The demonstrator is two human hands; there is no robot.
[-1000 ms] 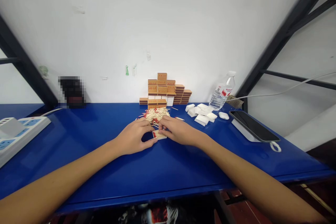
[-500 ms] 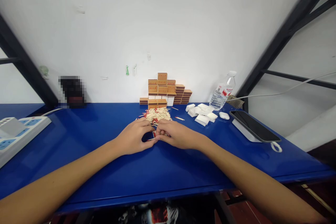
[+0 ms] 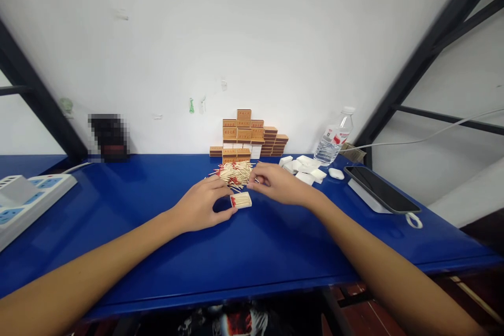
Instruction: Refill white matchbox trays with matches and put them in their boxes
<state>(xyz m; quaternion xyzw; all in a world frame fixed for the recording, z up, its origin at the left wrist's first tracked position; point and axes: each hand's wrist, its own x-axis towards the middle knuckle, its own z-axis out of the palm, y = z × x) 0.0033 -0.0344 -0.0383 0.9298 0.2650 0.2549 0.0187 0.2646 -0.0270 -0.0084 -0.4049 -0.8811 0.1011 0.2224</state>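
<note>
My left hand (image 3: 208,203) steadies the left end of a small white matchbox tray (image 3: 246,205), its thumb at the near side and its fingers at the far side. Red-headed matches lie side by side in the tray, heads toward the left. Just beyond it spreads a loose pile of matches (image 3: 235,172). At the right edge of that pile is my right hand (image 3: 277,184), fingers curled and thumb close to them; whatever is between the fingertips is too small to make out.
Orange-brown matchboxes (image 3: 244,134) are stacked against the wall. To the right lie several white trays (image 3: 303,165), a water bottle (image 3: 334,137), a white case (image 3: 336,173) and a phone on a stand (image 3: 380,186). A power strip (image 3: 37,202) sits at the left.
My right hand has moved from the tray, away from me and to the right, to the pile's edge. The tray with its matches is now uncovered. My left hand has stayed in place.
</note>
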